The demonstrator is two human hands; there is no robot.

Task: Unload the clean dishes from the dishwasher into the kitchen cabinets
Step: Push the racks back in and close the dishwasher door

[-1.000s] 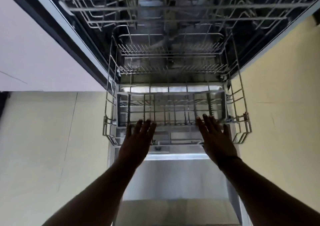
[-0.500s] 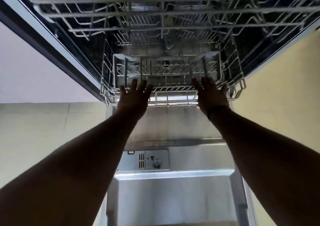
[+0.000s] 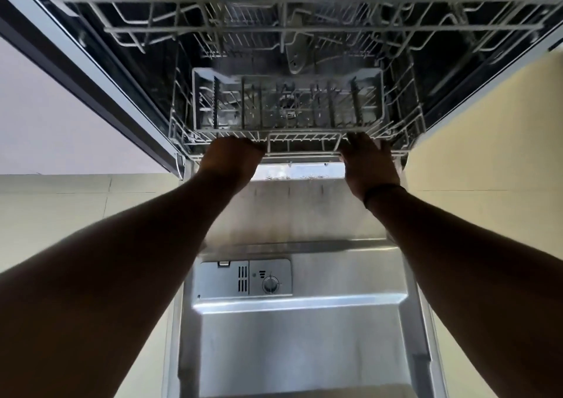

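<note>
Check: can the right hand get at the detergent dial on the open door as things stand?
Probably yes. The right hand is at the lower rack front; the dial lies bare on the door, nearer the person.

The open dishwasher door [image 3: 300, 342] was brushed stainless steel, smooth and softly shiny, catching a bright band of light across its inner panel. Set into it, the detergent dispenser [image 3: 245, 278] looked like matt grey plastic with a small round dial. The lower rack [image 3: 303, 146] was thin wire with a pale, smooth coating, and the upper rack [image 3: 274, 1] seemed made the same way, though blurred. The cutlery basket [image 3: 288, 102] looked like light grey plastic, dull in finish. The floor [image 3: 61, 211] was pale tile, smooth with a faint sheen.
</note>
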